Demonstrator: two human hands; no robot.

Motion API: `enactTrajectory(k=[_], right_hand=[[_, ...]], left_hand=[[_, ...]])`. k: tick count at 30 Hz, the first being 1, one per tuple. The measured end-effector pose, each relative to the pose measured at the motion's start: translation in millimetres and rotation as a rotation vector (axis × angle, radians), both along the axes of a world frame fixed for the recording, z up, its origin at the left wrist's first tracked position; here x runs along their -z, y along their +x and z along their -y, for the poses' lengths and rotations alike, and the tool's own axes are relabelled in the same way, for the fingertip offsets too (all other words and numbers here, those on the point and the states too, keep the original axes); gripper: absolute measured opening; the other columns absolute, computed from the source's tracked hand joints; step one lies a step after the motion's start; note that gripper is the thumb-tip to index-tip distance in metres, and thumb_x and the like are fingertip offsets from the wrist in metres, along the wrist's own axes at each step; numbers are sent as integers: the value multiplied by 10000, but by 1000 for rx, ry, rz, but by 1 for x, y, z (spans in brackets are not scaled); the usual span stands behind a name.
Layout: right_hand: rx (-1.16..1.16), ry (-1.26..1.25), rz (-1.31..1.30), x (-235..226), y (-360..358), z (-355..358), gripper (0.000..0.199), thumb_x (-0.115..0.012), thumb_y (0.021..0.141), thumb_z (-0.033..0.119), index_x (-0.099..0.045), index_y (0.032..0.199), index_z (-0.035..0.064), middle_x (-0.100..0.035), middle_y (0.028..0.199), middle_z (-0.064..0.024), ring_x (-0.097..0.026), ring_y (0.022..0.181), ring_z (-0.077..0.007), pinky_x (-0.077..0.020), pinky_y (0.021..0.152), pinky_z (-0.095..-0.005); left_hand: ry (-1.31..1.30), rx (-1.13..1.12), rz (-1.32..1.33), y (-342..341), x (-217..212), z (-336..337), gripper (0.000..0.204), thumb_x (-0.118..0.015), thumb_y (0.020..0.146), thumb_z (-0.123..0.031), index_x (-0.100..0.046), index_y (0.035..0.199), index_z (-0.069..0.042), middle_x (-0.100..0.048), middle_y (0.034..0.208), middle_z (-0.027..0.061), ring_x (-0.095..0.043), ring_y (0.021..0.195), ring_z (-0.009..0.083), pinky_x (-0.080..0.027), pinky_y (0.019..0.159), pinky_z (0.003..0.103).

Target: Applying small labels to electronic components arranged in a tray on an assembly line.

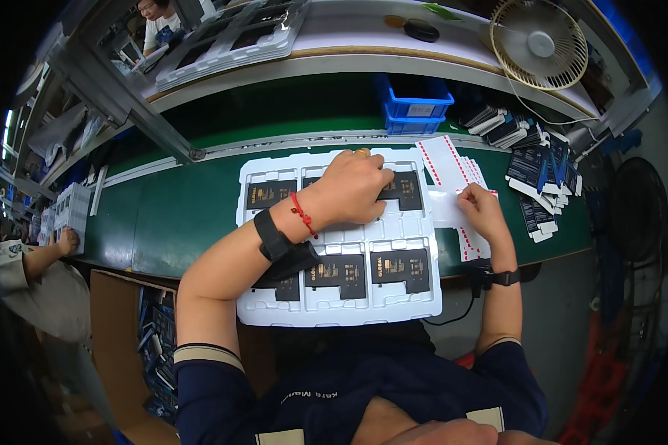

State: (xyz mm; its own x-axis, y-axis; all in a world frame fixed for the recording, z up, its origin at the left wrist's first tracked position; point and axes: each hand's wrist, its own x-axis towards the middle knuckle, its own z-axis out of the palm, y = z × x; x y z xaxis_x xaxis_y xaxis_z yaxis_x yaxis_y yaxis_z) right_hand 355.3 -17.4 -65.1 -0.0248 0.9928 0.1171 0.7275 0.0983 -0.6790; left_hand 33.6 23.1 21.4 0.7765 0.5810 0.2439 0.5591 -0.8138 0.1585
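Note:
A white molded tray lies before me, with flat black batteries in its pockets, such as the lower right battery. My left hand reaches across the tray's far row, fingers curled at the left side of the upper right battery. Its palm covers much of the upper middle battery, and what its fingertips hold, if anything, is hidden. Beside the tray's right edge, my right hand has its thumb and fingers pinched at a white sheet with red marks. More such sheets lie beneath it.
Small printed boxes are heaped at right, behind them two stacked blue bins. A shelf holds a fan and stacked trays. An open carton stands at lower left. Another person's hand is at far left.

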Motion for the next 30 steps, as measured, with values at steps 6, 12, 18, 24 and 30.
enactTrajectory(k=[6,12,18,24,30], right_hand=[[-93,35,-358,-48,-4,-2,18,-610,888,-5,-592,883,-6,-616,827,-10,-554,793,-67,-455,714,-216],[-304,43,-472,-94,-61,-16,50,-640,883,18,-602,882,-14,-608,829,-1,-523,762,-49,-433,679,-203],[-348,67,-387,-102,-87,-34,60,-658,873,49,-622,860,2,-611,805,9,-511,729,-55,-428,652,-223],[-364,35,-471,-94,-91,-34,49,-659,869,53,-628,853,17,-614,797,15,-516,734,-57,-433,669,-227],[-397,18,-557,-102,-94,-31,46,-652,875,43,-621,874,9,-616,810,10,-527,751,-57,-442,681,-224]], left_hand=[[43,57,88,7,9,-7,189,-682,672,-169,-671,798,-28,-630,781,128,-639,759,306,-518,654,408],[134,36,73,1,11,-18,159,-671,664,-166,-661,763,-42,-625,708,97,-640,671,290,-516,582,406],[99,107,65,-1,5,-6,144,-681,695,-167,-692,792,-61,-651,785,92,-656,712,288,-530,628,390],[96,118,-83,3,7,-7,135,-666,749,-167,-696,807,-49,-650,782,99,-657,698,278,-534,632,385],[182,116,89,-1,6,-8,111,-665,756,-156,-670,725,-50,-632,683,86,-640,610,281,-520,551,377]])
